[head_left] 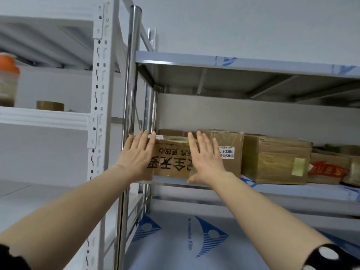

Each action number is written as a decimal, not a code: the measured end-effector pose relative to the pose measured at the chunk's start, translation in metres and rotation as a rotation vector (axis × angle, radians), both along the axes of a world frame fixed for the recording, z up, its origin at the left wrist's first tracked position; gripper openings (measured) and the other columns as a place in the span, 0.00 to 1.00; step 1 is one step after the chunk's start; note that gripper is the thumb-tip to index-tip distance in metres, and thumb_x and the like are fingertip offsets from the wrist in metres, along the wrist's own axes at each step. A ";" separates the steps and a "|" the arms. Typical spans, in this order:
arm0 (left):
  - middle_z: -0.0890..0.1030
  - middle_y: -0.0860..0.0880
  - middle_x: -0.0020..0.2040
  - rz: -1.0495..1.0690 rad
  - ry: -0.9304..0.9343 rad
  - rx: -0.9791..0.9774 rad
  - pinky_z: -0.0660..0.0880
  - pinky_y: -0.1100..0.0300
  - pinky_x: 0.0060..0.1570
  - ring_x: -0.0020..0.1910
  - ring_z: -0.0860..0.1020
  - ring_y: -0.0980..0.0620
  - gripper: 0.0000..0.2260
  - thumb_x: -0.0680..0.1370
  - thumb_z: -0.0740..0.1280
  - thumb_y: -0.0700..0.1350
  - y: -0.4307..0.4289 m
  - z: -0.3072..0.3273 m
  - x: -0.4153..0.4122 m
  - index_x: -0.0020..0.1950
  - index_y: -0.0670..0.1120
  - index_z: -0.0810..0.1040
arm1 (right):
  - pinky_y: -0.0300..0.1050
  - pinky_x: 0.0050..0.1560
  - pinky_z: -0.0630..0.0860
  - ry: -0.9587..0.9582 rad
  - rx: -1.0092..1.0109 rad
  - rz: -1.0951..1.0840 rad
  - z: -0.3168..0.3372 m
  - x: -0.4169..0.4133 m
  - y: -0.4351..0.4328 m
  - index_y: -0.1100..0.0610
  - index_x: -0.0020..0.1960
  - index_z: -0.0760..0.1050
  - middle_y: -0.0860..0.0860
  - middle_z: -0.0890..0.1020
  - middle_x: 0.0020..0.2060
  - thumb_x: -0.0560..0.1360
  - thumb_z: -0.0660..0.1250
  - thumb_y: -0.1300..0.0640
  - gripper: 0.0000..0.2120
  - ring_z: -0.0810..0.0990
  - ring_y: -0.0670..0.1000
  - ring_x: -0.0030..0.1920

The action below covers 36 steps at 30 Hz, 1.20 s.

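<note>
Head: two hands point(136, 156) point(206, 160), one printed box point(171, 159)

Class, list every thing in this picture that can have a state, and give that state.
printed box: taped shut, print upside down, on the steel shelf.
left hand: open, fingers straight, flat on that box's left end.
right hand: open, fingers straight, at its right end.
labelled box: shut, upright.
taped box: shut, lying flat.
jar: orange lid on.
tape roll: lying flat.
</note>
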<state>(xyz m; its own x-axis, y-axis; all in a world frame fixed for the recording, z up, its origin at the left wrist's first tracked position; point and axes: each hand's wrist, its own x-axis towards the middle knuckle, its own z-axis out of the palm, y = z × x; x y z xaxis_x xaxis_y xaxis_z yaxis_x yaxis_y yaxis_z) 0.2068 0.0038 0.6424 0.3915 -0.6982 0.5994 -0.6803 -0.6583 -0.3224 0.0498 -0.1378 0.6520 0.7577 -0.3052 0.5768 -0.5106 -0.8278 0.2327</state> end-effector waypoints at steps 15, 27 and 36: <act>0.64 0.36 0.71 -0.125 -0.259 -0.087 0.51 0.43 0.73 0.72 0.62 0.37 0.59 0.59 0.75 0.49 -0.013 -0.025 0.034 0.75 0.40 0.37 | 0.63 0.70 0.31 0.003 -0.223 -0.024 -0.017 0.025 -0.007 0.53 0.67 0.16 0.60 0.40 0.76 0.72 0.69 0.61 0.58 0.39 0.58 0.77; 0.67 0.37 0.65 -0.187 -0.305 -0.114 0.59 0.38 0.70 0.67 0.64 0.38 0.57 0.53 0.77 0.53 0.011 -0.025 0.004 0.75 0.38 0.52 | 0.68 0.70 0.37 0.005 -0.160 0.024 -0.023 -0.012 0.013 0.48 0.70 0.20 0.58 0.38 0.76 0.71 0.71 0.56 0.58 0.36 0.58 0.76; 0.59 0.42 0.70 -0.156 -0.237 -0.088 0.63 0.29 0.61 0.70 0.57 0.42 0.59 0.54 0.77 0.55 0.031 -0.022 -0.012 0.76 0.41 0.48 | 0.58 0.74 0.39 -0.234 0.234 0.168 -0.027 -0.024 0.026 0.49 0.74 0.25 0.51 0.29 0.74 0.68 0.70 0.37 0.59 0.30 0.53 0.74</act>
<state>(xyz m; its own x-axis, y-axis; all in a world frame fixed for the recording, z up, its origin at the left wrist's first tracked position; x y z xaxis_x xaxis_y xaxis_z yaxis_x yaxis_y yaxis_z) 0.1952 0.0350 0.6200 0.1251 -0.6804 0.7221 -0.6882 -0.5838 -0.4308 0.0255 -0.1120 0.6249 0.6643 -0.3317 0.6698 -0.3799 -0.9216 -0.0796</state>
